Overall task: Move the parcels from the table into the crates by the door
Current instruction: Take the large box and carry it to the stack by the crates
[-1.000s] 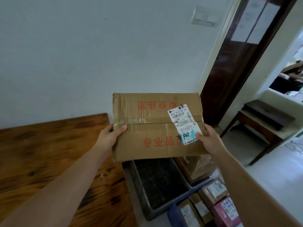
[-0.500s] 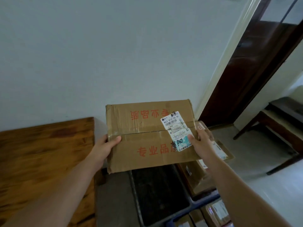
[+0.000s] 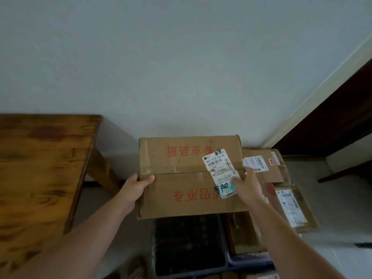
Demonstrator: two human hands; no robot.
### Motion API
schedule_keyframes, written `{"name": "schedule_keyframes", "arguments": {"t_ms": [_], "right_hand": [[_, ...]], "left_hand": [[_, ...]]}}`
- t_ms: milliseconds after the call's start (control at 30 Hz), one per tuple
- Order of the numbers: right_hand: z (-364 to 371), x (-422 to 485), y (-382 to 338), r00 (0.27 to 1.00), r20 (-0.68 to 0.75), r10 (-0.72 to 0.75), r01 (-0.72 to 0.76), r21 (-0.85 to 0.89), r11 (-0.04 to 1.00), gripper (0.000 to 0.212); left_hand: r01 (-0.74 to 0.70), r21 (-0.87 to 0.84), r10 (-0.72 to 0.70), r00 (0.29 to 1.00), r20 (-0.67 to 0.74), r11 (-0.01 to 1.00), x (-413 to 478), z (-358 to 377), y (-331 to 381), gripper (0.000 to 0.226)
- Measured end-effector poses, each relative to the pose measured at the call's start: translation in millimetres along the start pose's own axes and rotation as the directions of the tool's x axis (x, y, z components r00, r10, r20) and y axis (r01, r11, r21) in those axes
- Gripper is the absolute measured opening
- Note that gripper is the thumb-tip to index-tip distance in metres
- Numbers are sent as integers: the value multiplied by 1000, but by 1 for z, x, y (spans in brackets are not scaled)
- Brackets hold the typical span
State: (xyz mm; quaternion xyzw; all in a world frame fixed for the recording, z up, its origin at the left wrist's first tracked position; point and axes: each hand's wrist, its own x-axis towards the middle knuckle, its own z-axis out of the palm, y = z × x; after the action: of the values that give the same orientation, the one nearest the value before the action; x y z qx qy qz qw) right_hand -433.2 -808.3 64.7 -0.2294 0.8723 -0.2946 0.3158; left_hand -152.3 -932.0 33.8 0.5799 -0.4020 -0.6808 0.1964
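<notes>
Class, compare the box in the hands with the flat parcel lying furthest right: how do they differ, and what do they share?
The box is held by the left hand and right hand; the parcel lies untouched among other parcels. The box sits square to the view; the parcel lies askew. The box looks larger than the parcel. Both are brown cardboard with white labels.

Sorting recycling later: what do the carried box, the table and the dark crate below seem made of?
Box: corrugated cardboard, matte brown, by its creases, taped seam and paper label. Table: wood, glossy varnish, visible grain. Dark crate: probably plastic, grid-patterned floor; shadow leaves it uncertain.
</notes>
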Motion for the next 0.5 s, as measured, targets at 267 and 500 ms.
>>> {"name": "schedule_keyframes", "arguments": {"t_ms": [267,500], "right_hand": [[79,87,73,990,81,115,-112,-41,993,50],[147,142,127,981,89,172,-166,-74,983,61]], "left_hand": [[192,-103,-200,976,-79,976,102,19,-89,31],[255,-72,-260,963,-64,964,178,29,-141,19]]}}
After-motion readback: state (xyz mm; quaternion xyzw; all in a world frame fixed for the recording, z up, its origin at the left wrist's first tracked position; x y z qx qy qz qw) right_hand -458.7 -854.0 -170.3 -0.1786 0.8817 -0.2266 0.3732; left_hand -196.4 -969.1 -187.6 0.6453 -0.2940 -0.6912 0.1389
